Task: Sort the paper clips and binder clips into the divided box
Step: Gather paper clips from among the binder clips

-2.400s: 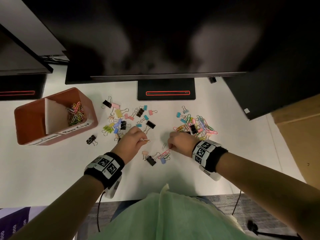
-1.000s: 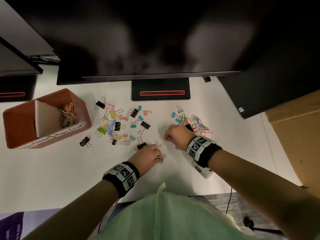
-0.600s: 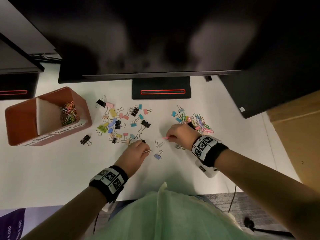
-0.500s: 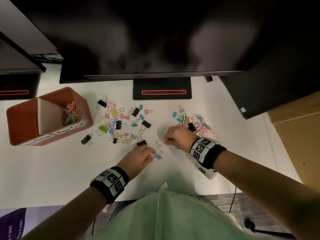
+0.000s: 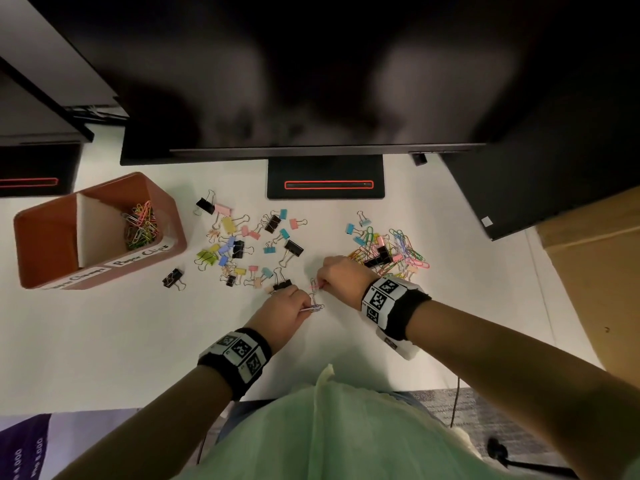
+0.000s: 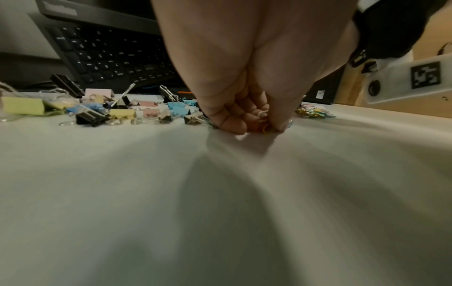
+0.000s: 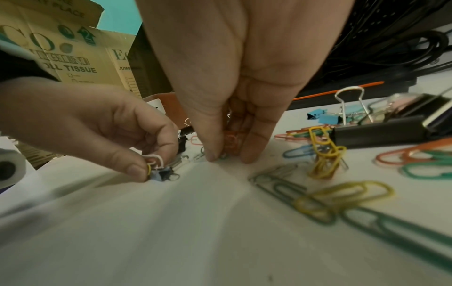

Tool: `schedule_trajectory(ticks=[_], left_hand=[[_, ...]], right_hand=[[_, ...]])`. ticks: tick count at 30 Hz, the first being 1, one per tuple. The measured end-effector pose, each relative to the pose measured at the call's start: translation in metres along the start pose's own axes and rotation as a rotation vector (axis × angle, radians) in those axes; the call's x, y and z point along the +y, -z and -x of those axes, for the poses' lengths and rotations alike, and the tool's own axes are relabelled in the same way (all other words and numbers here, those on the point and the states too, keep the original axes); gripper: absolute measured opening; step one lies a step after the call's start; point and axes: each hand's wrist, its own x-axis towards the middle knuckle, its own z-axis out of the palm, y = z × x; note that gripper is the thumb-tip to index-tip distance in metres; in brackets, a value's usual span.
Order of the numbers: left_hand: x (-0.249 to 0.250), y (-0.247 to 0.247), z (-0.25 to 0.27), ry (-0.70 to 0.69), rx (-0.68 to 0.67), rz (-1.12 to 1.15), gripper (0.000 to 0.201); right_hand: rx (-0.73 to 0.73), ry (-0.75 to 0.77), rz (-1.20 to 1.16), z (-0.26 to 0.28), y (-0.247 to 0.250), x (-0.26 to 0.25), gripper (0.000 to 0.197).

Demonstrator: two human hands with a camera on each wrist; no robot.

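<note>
Both hands picking strays mid-desk: left hand [image 5: 284, 313], shifted right since 0.6 s ago, pinching paper clips [image 7: 154, 161]; right hand [image 5: 341, 274] pinching orange clip [image 7: 232, 141]. Box [image 5: 173, 216] far left, binder side looking empty.

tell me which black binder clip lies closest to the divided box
The lone black binder clip just below the divided box's front labelled wall. It lies apart from the main scatter of binder clips; every other black one sits farther right.
</note>
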Motion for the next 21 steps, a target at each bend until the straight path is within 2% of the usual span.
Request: schedule_trajectory(ticks=[2,6,9,10,12,17,21], left_hand=[[-0.004,0.003,0.003,0.028,0.025,0.02,0.018],[-0.015,0.013,0.012,0.041,0.102,0.027,0.043],[-0.024,0.02,0.017,0.047,0.222,0.038,0.017],[-0.026,0.022,0.019,0.069,0.24,0.039,0.014],[-0.027,0.024,0.022,0.098,0.228,0.046,0.021],[-0.002,0.016,0.015,0.047,0.109,0.031,0.028],[0.015,0.005,-0.002,0.094,0.063,0.025,0.026]], right_hand=[[0.013,-0.001,-0.018,0.001,0.0,0.004,0.02],[0.02,-0.027,-0.056,0.005,0.001,0.009,0.017],[0.033,-0.032,-0.08,0.009,0.002,0.012,0.017],[0.029,-0.035,-0.078,0.01,0.003,0.013,0.018],[0.016,-0.034,-0.067,0.01,0.005,0.015,0.019],[0.002,0.049,-0.066,0.007,0.013,0.011,0.019],[-0.053,0.135,-0.019,-0.002,0.019,-0.002,0.023]])
